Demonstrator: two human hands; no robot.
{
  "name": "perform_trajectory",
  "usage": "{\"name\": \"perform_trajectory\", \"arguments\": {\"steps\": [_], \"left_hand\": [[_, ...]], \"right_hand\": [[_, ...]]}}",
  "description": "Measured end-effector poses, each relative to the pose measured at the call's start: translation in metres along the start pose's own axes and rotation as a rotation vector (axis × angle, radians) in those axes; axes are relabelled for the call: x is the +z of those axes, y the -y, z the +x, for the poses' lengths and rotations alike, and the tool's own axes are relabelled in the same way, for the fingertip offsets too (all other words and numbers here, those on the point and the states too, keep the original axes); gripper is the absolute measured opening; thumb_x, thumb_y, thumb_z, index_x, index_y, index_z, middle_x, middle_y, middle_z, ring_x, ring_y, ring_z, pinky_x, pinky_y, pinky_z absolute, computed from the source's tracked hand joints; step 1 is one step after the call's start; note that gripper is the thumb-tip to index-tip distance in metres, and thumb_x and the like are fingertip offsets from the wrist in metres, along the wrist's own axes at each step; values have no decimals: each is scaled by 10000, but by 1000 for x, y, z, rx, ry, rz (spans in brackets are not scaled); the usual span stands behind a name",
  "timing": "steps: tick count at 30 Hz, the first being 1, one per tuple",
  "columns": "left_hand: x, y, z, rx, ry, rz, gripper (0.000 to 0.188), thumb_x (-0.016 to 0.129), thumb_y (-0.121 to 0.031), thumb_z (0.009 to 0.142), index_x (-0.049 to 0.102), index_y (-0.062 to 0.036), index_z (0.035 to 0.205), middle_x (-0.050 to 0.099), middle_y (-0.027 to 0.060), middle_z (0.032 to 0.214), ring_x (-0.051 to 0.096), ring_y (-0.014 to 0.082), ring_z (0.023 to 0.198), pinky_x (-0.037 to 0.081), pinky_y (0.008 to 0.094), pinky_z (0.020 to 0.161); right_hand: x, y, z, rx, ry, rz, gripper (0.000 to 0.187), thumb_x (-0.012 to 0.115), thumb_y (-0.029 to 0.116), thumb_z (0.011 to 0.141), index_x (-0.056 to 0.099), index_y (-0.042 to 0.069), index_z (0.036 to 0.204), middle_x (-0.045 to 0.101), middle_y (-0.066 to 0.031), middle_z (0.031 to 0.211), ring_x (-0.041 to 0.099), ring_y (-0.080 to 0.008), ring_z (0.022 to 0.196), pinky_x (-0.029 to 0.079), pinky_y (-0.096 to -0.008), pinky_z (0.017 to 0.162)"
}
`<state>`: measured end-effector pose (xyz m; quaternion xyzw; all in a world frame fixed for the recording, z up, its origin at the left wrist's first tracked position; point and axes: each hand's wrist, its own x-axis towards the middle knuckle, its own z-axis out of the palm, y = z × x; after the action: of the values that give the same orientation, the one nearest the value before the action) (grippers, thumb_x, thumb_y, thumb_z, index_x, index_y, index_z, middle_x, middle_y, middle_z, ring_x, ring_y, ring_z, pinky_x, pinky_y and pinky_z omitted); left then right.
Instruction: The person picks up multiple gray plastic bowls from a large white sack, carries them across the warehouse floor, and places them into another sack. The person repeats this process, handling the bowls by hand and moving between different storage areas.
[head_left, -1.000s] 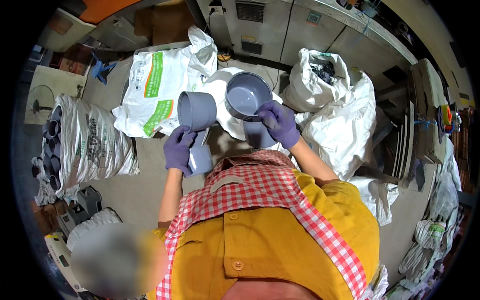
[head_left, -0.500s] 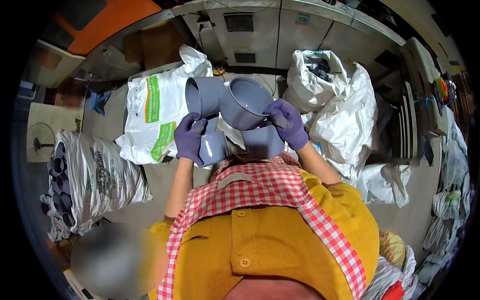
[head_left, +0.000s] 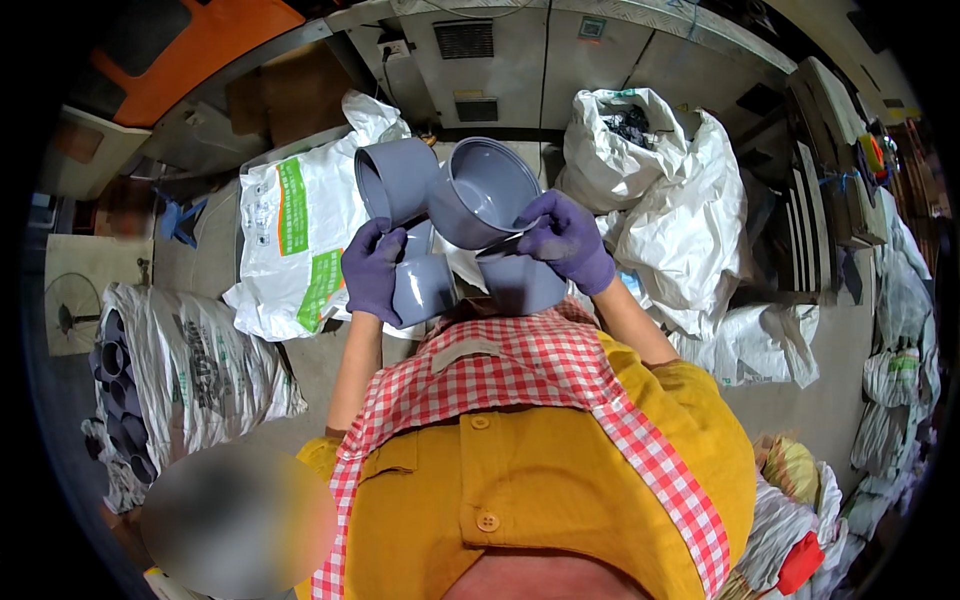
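Note:
In front of my chest are several short, wide grey plastic pipe fittings, or sections of them. At the upper left, one grey section (head_left: 402, 180) tips its mouth to the left. Beside it, a wider grey pipe fitting (head_left: 470, 215) faces up and shows its smooth inside. Two lower grey sections, a left one (head_left: 424, 287) and a right one (head_left: 522, 287), sit near my apron; how they join the upper ones is hidden. My left hand (head_left: 372, 270), in a purple glove, is closed on the left fitting. The gloved right hand (head_left: 566, 240) pinches the wider fitting's lower right rim.
A white sack with green print (head_left: 285, 240) lies beyond my left hand. Open white sacks (head_left: 680, 220) stand to the right. At far left, a sack (head_left: 215, 360) spills grey fittings (head_left: 120, 375). Grey metal cabinets (head_left: 500, 70) line the back.
My right hand's fingers have shifted left and slightly up along the wider fitting's rim. That fitting has tilted a little, showing more of its inside. My left hand keeps its hold.

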<state>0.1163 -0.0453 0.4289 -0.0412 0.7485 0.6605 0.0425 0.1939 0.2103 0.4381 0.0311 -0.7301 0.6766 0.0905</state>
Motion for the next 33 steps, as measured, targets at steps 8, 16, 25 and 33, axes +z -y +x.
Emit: {"name": "perform_trajectory", "arguments": {"steps": [8,16,25,33], "left_hand": [[0,-8,5,41,10,98,236,656,-70,740,598,13,953,582,23,794,514,73,679,424,211,614],[3,-3,10,-12,0,77,216,661,-76,737,614,1,934,580,17,790,504,76,677,422,216,612],[4,9,11,-46,19,91,234,670,-85,732,619,-4,946,591,22,789,503,76,674,420,218,611],[6,10,13,-53,27,116,238,675,-88,732,620,-4,948,583,15,769,492,72,649,415,217,589]], "right_hand": [[8,12,8,-148,-49,-243,291,760,142,628,561,40,814,550,-13,684,479,-73,601,398,-220,557],[12,20,13,-179,-74,-350,268,749,179,634,571,53,790,535,-25,616,495,-96,548,407,-233,520],[15,26,12,-63,-52,-286,259,740,198,645,576,70,800,504,-30,583,496,-122,514,410,-247,500],[14,21,12,-115,-30,-348,258,732,208,651,577,84,816,524,-48,599,528,-162,522,428,-269,509]]}}
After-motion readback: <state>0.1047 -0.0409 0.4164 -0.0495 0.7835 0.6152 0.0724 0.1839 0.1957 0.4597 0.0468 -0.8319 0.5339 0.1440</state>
